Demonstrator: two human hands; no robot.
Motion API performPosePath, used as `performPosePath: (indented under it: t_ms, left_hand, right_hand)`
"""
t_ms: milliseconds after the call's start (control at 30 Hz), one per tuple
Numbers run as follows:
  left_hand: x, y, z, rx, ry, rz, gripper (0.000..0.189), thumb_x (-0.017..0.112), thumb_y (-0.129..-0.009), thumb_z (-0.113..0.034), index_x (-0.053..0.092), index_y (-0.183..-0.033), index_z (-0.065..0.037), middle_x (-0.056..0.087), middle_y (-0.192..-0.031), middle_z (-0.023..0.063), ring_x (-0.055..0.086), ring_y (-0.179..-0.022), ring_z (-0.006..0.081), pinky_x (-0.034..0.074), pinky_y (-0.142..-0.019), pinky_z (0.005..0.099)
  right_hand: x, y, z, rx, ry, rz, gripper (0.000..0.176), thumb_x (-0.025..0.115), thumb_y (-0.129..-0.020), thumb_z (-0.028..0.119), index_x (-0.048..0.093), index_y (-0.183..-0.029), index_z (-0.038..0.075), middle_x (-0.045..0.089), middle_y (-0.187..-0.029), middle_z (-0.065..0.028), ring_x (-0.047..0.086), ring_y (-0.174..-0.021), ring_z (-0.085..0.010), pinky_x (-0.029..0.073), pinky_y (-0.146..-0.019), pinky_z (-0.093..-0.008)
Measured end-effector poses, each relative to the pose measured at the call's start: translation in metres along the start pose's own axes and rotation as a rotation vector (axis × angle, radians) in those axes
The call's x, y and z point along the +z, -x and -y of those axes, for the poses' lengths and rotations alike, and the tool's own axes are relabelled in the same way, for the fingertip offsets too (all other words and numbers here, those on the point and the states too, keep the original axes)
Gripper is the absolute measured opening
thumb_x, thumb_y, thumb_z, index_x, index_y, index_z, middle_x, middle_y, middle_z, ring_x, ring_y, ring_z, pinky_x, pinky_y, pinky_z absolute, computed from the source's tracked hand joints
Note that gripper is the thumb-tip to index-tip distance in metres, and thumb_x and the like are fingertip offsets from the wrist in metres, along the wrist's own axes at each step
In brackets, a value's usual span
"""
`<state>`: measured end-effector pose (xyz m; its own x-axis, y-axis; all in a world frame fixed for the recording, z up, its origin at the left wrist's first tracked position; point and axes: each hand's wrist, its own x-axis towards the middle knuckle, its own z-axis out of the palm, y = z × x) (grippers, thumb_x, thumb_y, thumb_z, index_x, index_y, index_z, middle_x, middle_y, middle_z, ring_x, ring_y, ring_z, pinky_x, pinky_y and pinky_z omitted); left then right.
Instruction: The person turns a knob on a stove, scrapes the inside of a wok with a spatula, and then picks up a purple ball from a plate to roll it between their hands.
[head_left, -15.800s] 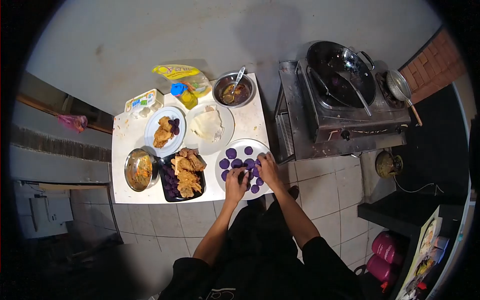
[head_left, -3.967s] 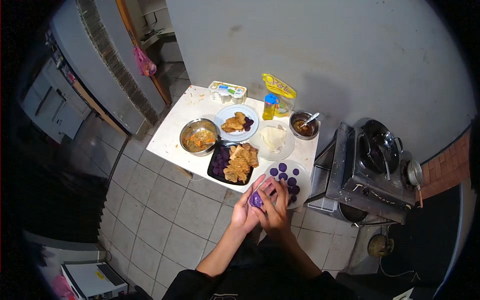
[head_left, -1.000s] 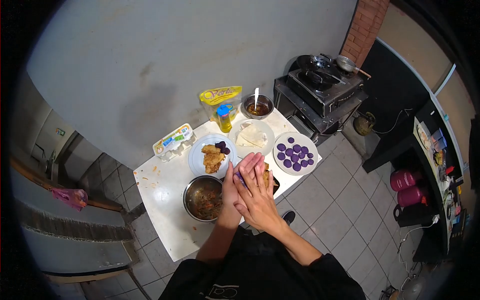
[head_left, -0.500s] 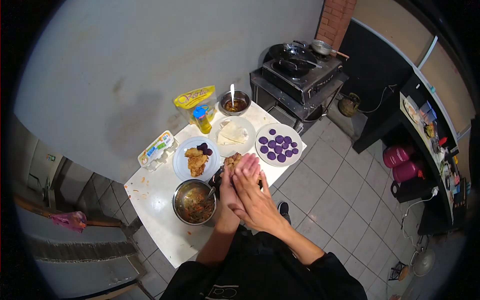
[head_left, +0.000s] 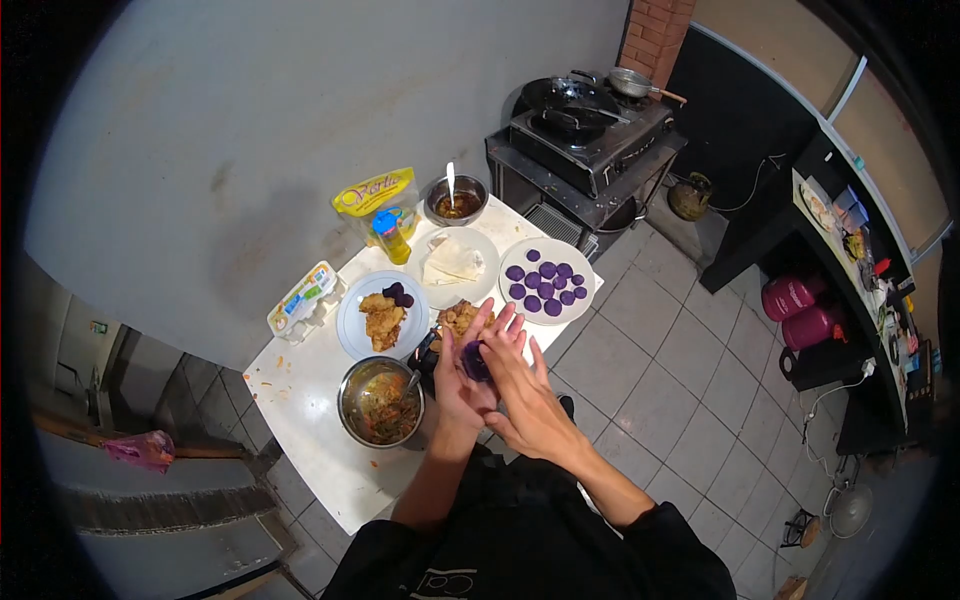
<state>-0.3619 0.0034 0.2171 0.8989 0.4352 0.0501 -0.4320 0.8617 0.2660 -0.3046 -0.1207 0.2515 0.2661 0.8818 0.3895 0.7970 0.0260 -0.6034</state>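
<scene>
Purple dough (head_left: 475,362) sits between your two palms, held in front of you over the near edge of the white table (head_left: 300,440). Your left hand (head_left: 457,378) is flat with the fingers straight, and the lump rests against its palm. Your right hand (head_left: 520,392) is just as flat (fingers fanned a little), and its palm meets the dough from the other side. Neither hand curls around it.

Just beyond your fingertips lies a heap of fried pieces (head_left: 458,318), with the metal bowl of filling (head_left: 380,403) to the left. The plate of purple discs (head_left: 545,283) stands farther back on the right, near the stove (head_left: 590,135).
</scene>
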Motion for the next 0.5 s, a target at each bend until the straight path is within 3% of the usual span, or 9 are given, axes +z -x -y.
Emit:
performPosePath:
  t_ms: [67, 133, 267, 367, 400, 500]
  left_hand:
    - [0.001, 0.001, -0.002, -0.013, 0.052, -0.004, 0.073, 0.026, -0.106, -0.053, 0.023, -0.156, -0.001, 0.030, -0.159, 0.0217, 0.028, -0.148, 0.0323, 0.019, -0.124, 0.0457]
    - [0.004, 0.002, -0.001, -0.026, 0.065, -0.033, 0.076, 0.025, -0.105, -0.056, 0.023, -0.156, -0.001, 0.031, -0.158, 0.0222, 0.028, -0.148, 0.0334, 0.021, -0.123, 0.0475]
    - [0.008, 0.002, 0.014, -0.033, -0.158, -0.009, 0.081, 0.022, -0.103, -0.063, 0.027, -0.156, -0.002, 0.032, -0.158, 0.0210, 0.031, -0.147, 0.0320, 0.020, -0.122, 0.0449]
    - [0.000, 0.004, 0.028, 0.012, -0.396, -0.127, 0.080, 0.020, -0.104, -0.063, 0.026, -0.156, -0.002, 0.034, -0.156, 0.0203, 0.033, -0.145, 0.0315, 0.021, -0.122, 0.0443]
    - [-0.006, 0.004, 0.031, 0.016, -0.377, -0.120, 0.081, 0.020, -0.104, -0.063, 0.023, -0.157, -0.002, 0.026, -0.160, 0.0201, 0.028, -0.148, 0.0312, 0.018, -0.122, 0.0446]
    - [-0.010, 0.006, 0.046, 0.027, -0.594, -0.205, 0.079, 0.022, -0.104, -0.064, 0.023, -0.158, -0.006, 0.029, -0.158, 0.0176, 0.032, -0.143, 0.0275, 0.021, -0.120, 0.0435]
  right_hand:
    - [-0.009, 0.003, -0.001, -0.009, 0.024, -0.049, 0.080, 0.067, -0.088, 0.024, 0.029, -0.152, -0.006, 0.028, -0.158, -0.0267, 0.026, -0.149, -0.0405, 0.011, -0.119, -0.0615]
    - [-0.010, 0.004, -0.002, 0.014, -0.004, -0.128, 0.073, 0.061, -0.094, 0.026, 0.030, -0.152, -0.005, 0.029, -0.158, -0.0274, 0.028, -0.148, -0.0409, 0.011, -0.120, -0.0583]
    - [0.004, 0.009, -0.005, 0.078, -0.020, -0.083, 0.065, 0.056, -0.097, 0.020, 0.030, -0.152, -0.005, 0.032, -0.156, -0.0283, 0.030, -0.147, -0.0407, 0.012, -0.121, -0.0551]
    - [0.022, 0.014, -0.013, 0.145, -0.058, -0.092, 0.068, 0.058, -0.095, 0.015, 0.028, -0.152, -0.005, 0.027, -0.159, -0.0259, 0.026, -0.149, -0.0393, 0.014, -0.120, -0.0574]
    - [0.028, 0.017, -0.020, 0.165, -0.113, -0.163, 0.061, 0.057, -0.096, 0.013, 0.034, -0.149, -0.007, 0.037, -0.153, -0.0282, 0.033, -0.145, -0.0423, 0.021, -0.120, -0.0547]
    - [0.035, 0.023, -0.023, 0.402, -0.453, -0.316, 0.050, 0.056, -0.099, 0.013, 0.043, -0.143, -0.009, 0.050, -0.143, -0.0291, 0.045, -0.138, -0.0410, 0.032, -0.116, -0.0481]
